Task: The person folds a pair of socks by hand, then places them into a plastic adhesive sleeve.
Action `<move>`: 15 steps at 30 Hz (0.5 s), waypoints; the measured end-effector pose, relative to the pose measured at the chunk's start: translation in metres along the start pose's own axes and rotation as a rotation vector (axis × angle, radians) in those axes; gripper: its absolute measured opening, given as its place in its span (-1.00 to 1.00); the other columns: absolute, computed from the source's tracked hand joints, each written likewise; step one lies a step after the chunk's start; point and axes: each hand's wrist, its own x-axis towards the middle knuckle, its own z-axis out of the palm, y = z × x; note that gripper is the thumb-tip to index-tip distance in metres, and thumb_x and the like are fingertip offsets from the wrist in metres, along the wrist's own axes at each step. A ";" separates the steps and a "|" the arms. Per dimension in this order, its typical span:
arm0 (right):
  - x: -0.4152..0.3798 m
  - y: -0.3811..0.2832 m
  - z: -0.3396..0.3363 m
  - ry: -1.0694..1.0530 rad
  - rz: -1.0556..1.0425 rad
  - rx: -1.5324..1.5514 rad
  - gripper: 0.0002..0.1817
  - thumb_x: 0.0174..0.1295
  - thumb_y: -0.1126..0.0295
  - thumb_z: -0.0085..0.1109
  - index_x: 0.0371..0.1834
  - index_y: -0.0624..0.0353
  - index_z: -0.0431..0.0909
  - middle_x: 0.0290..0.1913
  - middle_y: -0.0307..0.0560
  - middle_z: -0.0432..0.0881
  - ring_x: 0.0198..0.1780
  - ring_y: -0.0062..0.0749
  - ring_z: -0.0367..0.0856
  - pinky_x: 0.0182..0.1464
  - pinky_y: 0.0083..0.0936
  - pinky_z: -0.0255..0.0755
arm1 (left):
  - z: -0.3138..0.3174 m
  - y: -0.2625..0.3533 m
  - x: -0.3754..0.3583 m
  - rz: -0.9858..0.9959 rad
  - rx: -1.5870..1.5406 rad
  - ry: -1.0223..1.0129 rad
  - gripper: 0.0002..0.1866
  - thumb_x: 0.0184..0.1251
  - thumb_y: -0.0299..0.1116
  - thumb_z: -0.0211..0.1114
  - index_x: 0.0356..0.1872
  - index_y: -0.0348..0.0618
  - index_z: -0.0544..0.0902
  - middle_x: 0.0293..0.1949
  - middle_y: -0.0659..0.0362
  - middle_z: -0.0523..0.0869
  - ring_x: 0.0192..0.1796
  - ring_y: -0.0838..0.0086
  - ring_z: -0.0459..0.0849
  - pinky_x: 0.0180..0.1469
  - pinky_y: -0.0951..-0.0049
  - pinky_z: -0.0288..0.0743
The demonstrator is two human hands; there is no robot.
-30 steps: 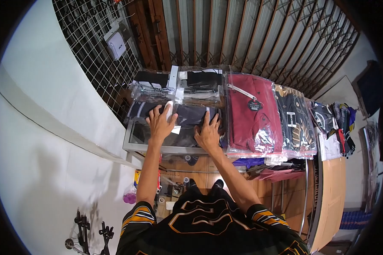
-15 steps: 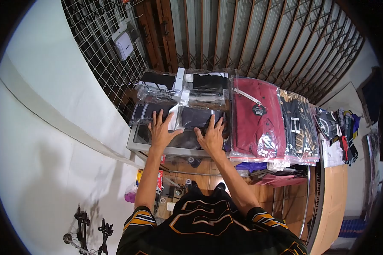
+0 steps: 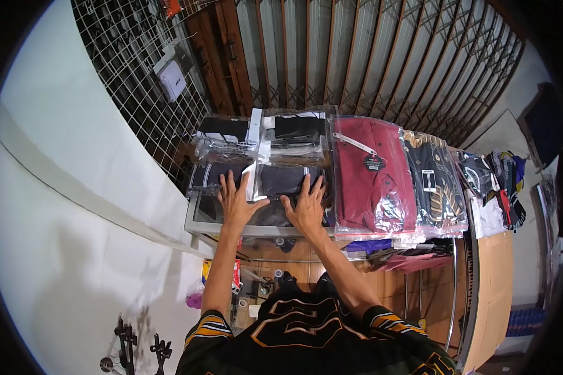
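Note:
My left hand (image 3: 236,201) lies with fingers spread on the near edge of a dark striped item in clear plastic (image 3: 213,177). Beside it, my right hand (image 3: 306,204) is also spread, its fingertips on a second dark packaged item with white stripes (image 3: 284,179). Between the two packs a white paper piece (image 3: 251,181) shows. Behind them are more clear packs with black contents, a left one (image 3: 224,130) and a right one (image 3: 297,127). All of these rest on a glass-topped display case (image 3: 206,209). Neither hand grips anything.
To the right lie a bagged maroon shirt (image 3: 372,181) with a black tag and a bagged black patterned garment (image 3: 433,187). Gloves (image 3: 507,187) sit farther right, near a cardboard panel (image 3: 491,294). A wire grid (image 3: 137,81) and folding metal gate (image 3: 356,56) stand behind.
The view has shifted slightly. Both hands stay spread on the packs, their positions on them nearly the same.

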 end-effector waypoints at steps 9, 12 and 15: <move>-0.060 -0.018 -0.066 -0.116 -0.215 0.213 -0.28 0.37 0.23 0.35 0.51 0.27 0.29 0.56 0.54 0.15 0.55 0.50 0.17 0.48 0.25 0.19 | -0.013 0.044 -0.048 0.017 -0.166 0.140 -0.19 0.24 -0.06 0.57 0.49 -0.08 0.47 0.61 -0.19 0.16 0.66 -0.24 0.01 0.57 -0.23 0.06; -0.085 -0.007 -0.113 -0.349 -0.111 0.447 -0.58 0.39 0.31 0.32 0.25 0.24 0.58 0.20 0.28 0.67 0.19 0.06 0.71 0.22 -0.19 0.57 | -0.011 0.075 -0.073 0.117 -0.408 0.190 -0.42 0.28 -0.26 0.54 0.31 -0.17 0.62 0.42 -0.20 0.48 0.50 -0.09 0.42 0.44 0.00 0.38; -0.108 0.018 -0.160 -0.557 0.088 0.630 -0.66 0.41 0.29 0.30 0.12 0.27 0.67 -0.12 0.21 0.80 -0.06 0.01 0.81 0.05 -0.19 0.65 | -0.019 0.134 -0.104 0.071 -0.605 0.131 -0.68 0.34 -0.42 0.49 0.09 -0.24 0.74 0.02 -0.04 0.78 0.08 0.25 0.76 0.11 0.35 0.61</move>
